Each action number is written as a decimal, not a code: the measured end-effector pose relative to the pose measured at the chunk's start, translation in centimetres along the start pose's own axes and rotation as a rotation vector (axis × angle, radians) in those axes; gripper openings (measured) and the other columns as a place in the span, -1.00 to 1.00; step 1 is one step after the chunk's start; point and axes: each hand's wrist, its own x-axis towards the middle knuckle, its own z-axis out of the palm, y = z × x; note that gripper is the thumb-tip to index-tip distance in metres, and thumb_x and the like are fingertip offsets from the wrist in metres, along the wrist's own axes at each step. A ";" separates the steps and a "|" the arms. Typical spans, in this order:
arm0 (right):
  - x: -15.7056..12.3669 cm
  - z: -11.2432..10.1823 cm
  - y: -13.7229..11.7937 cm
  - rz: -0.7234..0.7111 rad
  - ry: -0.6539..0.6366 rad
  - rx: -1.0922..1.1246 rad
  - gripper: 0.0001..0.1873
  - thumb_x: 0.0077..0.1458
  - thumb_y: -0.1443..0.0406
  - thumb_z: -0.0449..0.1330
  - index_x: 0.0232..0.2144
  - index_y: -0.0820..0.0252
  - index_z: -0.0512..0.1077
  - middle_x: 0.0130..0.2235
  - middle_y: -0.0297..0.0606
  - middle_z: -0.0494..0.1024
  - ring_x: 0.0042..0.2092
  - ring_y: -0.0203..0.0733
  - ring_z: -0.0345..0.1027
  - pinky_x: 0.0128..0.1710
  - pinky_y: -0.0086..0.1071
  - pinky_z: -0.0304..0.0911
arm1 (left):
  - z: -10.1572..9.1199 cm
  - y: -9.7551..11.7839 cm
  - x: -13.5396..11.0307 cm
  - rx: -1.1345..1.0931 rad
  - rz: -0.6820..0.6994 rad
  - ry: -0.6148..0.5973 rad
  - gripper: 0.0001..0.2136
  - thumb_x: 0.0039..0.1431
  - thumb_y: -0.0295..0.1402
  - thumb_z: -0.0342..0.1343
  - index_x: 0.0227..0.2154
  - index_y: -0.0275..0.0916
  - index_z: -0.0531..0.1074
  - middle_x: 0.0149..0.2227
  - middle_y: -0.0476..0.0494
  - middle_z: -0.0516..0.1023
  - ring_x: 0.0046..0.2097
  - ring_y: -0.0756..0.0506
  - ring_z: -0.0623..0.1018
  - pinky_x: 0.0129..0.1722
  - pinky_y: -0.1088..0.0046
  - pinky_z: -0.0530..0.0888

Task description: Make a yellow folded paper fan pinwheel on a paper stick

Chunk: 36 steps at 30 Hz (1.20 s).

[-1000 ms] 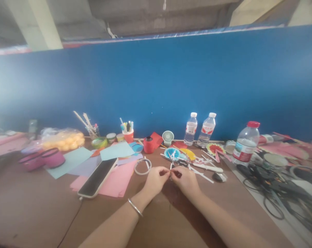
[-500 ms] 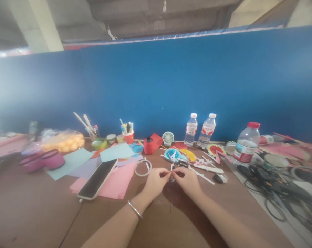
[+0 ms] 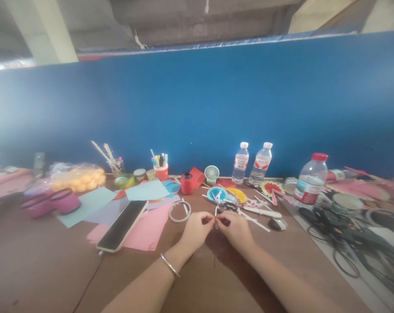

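My left hand (image 3: 198, 228) and my right hand (image 3: 234, 228) meet over the table, thumbs and fingertips pinched together. Between the fingertips is a narrow white paper strip (image 3: 216, 210), its upper end showing above them; the rest is hidden by the fingers. Just beyond the hands lie black-handled scissors (image 3: 230, 206), partly covered, and a blue pleated paper rosette (image 3: 216, 194). Loose white paper strips (image 3: 258, 222) and a white-handled cutter or knife (image 3: 262, 212) are to the right of my right hand. A roll of tape (image 3: 180, 211) rests beside my left hand.
A phone (image 3: 123, 226) lies on pink paper (image 3: 151, 230) at left. Two water bottles (image 3: 240, 163) stand behind, a larger red-capped bottle (image 3: 311, 180) at right by tangled black cables (image 3: 337, 230). A red pen cup (image 3: 161, 173) and small fan (image 3: 212, 174) stand along the blue partition (image 3: 197, 104).
Both hands keep their pinch on the strip and have barely moved. The whole view has shifted very slightly.
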 end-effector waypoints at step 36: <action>0.3 -0.2 -0.3 0.205 0.003 0.129 -0.86 -0.19 0.29 0.09 -0.59 0.19 0.44 -0.54 -0.31 0.50 -0.47 -0.22 0.35 -0.46 -0.43 0.21 | 0.0 0.7 -0.2 0.075 0.090 0.056 -0.83 -0.07 -0.45 -0.03 -0.50 -0.25 0.47 -0.46 -0.07 0.50 -0.39 -0.03 0.44 -0.37 0.51 0.33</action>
